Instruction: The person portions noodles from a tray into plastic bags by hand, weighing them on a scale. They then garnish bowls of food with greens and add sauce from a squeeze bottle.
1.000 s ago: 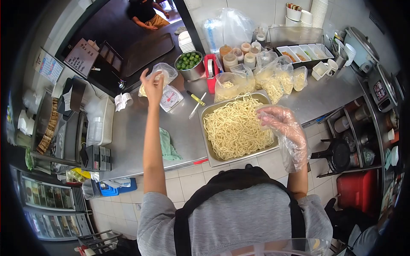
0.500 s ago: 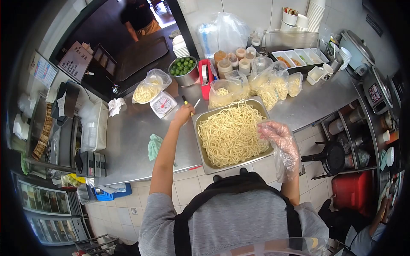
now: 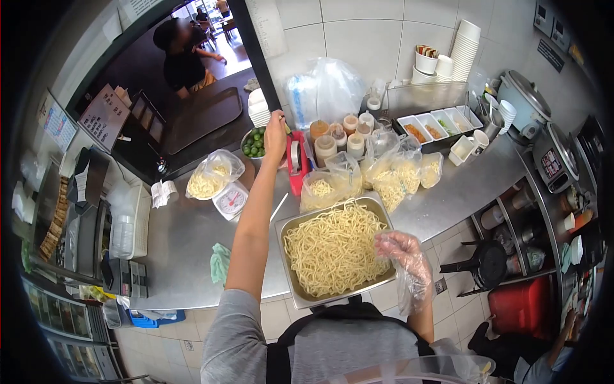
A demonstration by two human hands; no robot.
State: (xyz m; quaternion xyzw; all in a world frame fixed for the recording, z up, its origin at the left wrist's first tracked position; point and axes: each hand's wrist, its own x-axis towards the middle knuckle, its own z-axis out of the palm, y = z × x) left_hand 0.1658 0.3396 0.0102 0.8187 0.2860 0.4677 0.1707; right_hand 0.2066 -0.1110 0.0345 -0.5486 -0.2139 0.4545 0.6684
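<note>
Close to the front edge of the worktop (image 3: 185,243), the metal tray (image 3: 345,294) is full of noodles (image 3: 329,246). The right hand (image 3: 400,246), inside a thin plastic glove, rests at the tray's right side, half open, with nothing visible in its grip. The left hand (image 3: 276,136) is stretched far back, between the bowl of limes (image 3: 252,142) and the red tape dispenser (image 3: 295,168); whether it grips something I cannot tell. Filled noodle bags (image 3: 390,179) stand behind the tray.

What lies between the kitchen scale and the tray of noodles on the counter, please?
In the head view, the person's left forearm crosses above that stretch of counter, and a thin white stick lies on the steel beside it.
</note>
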